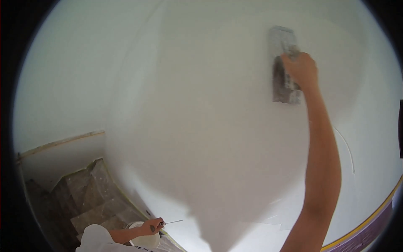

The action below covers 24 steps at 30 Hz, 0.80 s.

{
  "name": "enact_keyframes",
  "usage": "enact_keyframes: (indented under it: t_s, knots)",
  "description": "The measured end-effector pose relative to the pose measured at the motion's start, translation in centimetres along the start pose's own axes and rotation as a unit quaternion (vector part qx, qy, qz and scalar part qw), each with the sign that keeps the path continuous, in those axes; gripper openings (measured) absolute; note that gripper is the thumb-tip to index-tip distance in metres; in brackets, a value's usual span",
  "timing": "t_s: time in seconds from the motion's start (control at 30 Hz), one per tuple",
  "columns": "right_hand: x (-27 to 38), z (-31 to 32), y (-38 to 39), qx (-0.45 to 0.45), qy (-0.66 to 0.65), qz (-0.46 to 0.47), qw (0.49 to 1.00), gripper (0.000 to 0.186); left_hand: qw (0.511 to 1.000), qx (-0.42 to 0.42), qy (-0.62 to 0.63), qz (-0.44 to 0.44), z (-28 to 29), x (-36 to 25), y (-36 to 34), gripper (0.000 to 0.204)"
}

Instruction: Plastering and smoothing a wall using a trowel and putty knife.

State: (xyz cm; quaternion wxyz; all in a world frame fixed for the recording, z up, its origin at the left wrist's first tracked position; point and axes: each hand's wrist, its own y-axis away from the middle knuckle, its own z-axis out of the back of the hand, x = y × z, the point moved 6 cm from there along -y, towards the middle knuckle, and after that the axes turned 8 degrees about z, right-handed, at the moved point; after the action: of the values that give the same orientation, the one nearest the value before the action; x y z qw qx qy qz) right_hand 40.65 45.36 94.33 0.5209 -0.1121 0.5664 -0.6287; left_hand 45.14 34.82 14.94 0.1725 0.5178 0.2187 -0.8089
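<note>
My right hand (303, 70) is raised high on the right, closed round the handle of a plastering trowel (282, 86). The trowel stands nearly upright with its long rectangular blade against or very close to the wall (218, 101); motion blurs it a little. Grey, damp-looking plaster covers the wall's middle, with paler areas round it. Low on the left, my left hand (154, 227) is closed on a thin, flat-bladed tool (174, 221), seen nearly edge-on; its exact kind is unclear. Just below that hand is a white bucket (147, 241), partly hidden by my forearm.
Brownish floor covering with clear sheeting (90, 195) lies at the lower left, below a ledge-like strip (63, 142) along the side wall. Purple sheeting (369, 233) edged with yellow tape (380, 208) runs along the lower right. A thin raised line (348, 147) marks the wall beside my right forearm.
</note>
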Motion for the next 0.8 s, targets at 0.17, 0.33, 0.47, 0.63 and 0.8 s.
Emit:
enact_keyframes:
  t_s: [0.17,0.33,0.47,0.63,0.8]
  knots:
    - [21.7,-20.0,-7.8,0.124,-0.083,0.107,0.983,0.030,0.991,-0.038,-0.009,0.127,12.4,6.0,-0.1,0.022]
    - [41.2,-39.3,-8.3,0.267,-0.144,0.086,0.949,0.013,0.979,-0.124,0.000,0.161,27.6,10.4,2.7,0.027]
    - [46.2,-37.3,-5.9,0.273,-0.253,0.075,0.925,0.020,0.956,-0.232,0.049,0.170,33.6,9.3,11.1,0.022]
    - [39.9,-28.4,0.0,0.189,-0.594,-0.157,0.766,0.019,0.840,-0.154,0.402,0.330,40.6,6.1,13.6,0.024]
    - [25.6,-20.9,14.5,-0.001,-0.807,-0.309,0.504,0.018,0.922,-0.005,0.355,0.154,45.2,-5.9,2.0,0.029]
